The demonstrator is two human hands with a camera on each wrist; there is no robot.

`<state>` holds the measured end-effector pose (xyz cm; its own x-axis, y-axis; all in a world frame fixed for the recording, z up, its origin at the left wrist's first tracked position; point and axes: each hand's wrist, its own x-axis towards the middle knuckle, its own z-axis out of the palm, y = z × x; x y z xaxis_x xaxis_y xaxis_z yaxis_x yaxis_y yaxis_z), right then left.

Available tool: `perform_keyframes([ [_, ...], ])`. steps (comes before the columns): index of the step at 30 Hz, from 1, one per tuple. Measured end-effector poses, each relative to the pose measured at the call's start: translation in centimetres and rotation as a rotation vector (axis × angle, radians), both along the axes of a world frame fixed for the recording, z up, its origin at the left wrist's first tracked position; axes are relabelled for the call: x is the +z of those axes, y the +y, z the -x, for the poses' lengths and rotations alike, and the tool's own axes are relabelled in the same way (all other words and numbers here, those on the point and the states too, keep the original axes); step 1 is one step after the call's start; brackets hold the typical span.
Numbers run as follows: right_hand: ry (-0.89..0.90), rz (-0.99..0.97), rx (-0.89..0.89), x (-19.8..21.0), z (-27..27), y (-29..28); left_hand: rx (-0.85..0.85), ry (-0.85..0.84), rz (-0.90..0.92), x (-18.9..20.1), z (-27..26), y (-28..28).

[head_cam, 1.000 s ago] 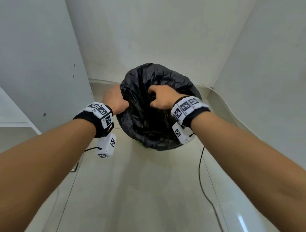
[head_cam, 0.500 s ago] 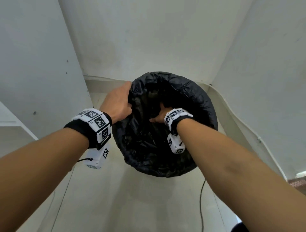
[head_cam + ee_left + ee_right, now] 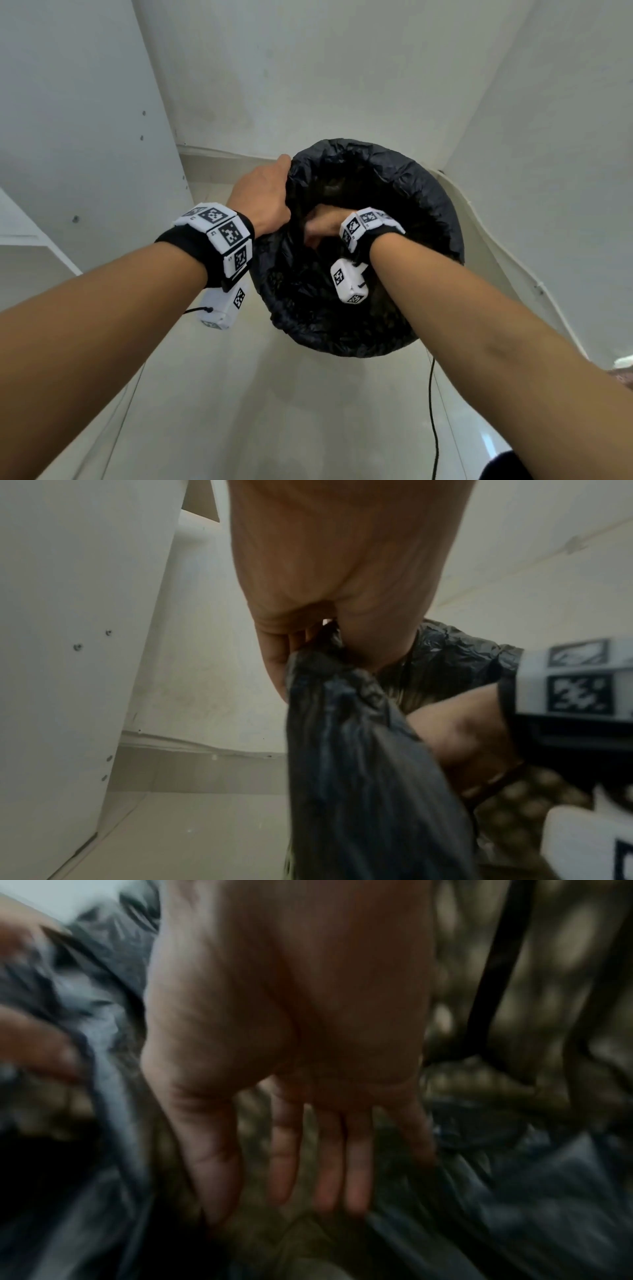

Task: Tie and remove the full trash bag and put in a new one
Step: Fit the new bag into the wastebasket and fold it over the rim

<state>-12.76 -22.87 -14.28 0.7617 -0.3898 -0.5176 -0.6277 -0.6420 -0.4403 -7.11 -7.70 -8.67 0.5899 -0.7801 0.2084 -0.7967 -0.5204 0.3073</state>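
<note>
A black trash bag lines a round bin on the floor, its top folded out over the rim. My left hand grips the bag's edge at the left rim; in the left wrist view its fingers curl round bunched black plastic. My right hand is down inside the bag. In the right wrist view its fingers are spread straight against the bag's inner wall, holding nothing. The bin's mesh pattern shows through the thin plastic.
The bin stands in a narrow corner, with a white wall behind it, a wall close on the right and a white panel on the left. A black cable trails over the pale floor near the bin.
The right hand let go of the bag's top and went down inside it with fingers spread. The bag's mouth widened over the rim. The left hand kept its grip at the left edge.
</note>
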Motion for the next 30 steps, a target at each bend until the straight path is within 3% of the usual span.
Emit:
perform_keyframes([
  [3, -0.026, 0.25, 0.04, -3.3, -0.6, -0.3, -0.055, -0.017, -0.011, 0.0, 0.4, 0.1],
  [10, 0.044, 0.469, 0.109, -8.2, -0.7, -0.3, -0.089, -0.02, 0.019, -0.4, 0.4, 0.3],
  [15, 0.005, 0.337, 0.159, -5.7, -1.6, -1.4, -0.065, -0.013, 0.01, -0.5, -0.3, 0.5],
  [19, 0.035, 0.362, 0.164, -3.5, -2.1, -1.3, -0.044, -0.013, 0.0, -0.4, -0.4, 0.2],
  [22, 0.218, 0.188, 0.219, -6.3, -0.7, -1.0, -0.043, -0.02, -0.015, -0.3, -0.6, 0.1],
  [26, 0.139, 0.343, 0.244, -9.4, 1.0, -2.1, -0.046, -0.03, -0.013, -0.5, -0.6, 0.0],
  [30, 0.244, 0.425, 0.321, -10.1, -0.1, -1.7, -0.039, -0.031, -0.025, -0.8, -0.8, -0.2],
])
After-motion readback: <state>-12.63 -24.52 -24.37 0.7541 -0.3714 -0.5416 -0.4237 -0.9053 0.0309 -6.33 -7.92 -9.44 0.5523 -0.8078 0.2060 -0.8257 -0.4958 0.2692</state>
